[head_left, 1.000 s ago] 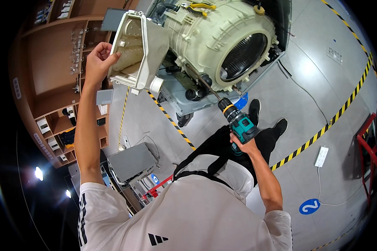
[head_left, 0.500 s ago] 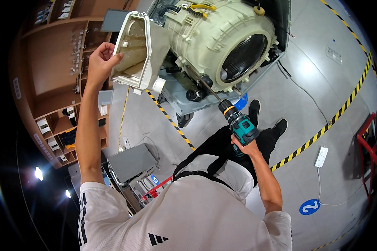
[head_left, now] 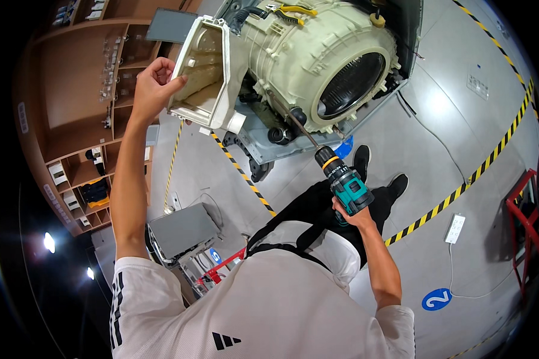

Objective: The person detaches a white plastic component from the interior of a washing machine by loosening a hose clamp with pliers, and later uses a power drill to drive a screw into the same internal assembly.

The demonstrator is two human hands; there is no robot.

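Observation:
My left hand [head_left: 157, 93] pinches the near-left edge of an off-white plastic detergent drawer housing [head_left: 226, 90], raised beside the tub with its open side facing me. In my right hand [head_left: 356, 216] is a teal and black cordless drill [head_left: 348, 186], gripped by the handle. Its long thin bit [head_left: 306, 134] points up and left, under the cream washing machine tub [head_left: 275, 54]; where the tip ends is hard to make out. The tub has a round dark door opening [head_left: 350, 85]. Yellow-handled pliers [head_left: 294, 13] lie on top of it.
A grey metal base [head_left: 263, 140] supports the tub. Black hoses and a round black part [head_left: 278, 135] sit below it. Wooden shelving [head_left: 63, 102] stands at left, a grey-topped unit [head_left: 185, 230] nearer me. A white power strip [head_left: 454, 228] and red frame [head_left: 524, 215] are at right.
My left hand and the drawer housing have shifted slightly right, closer to the tub. My right hand still holds the drill in nearly the same place; the view has shifted a little.

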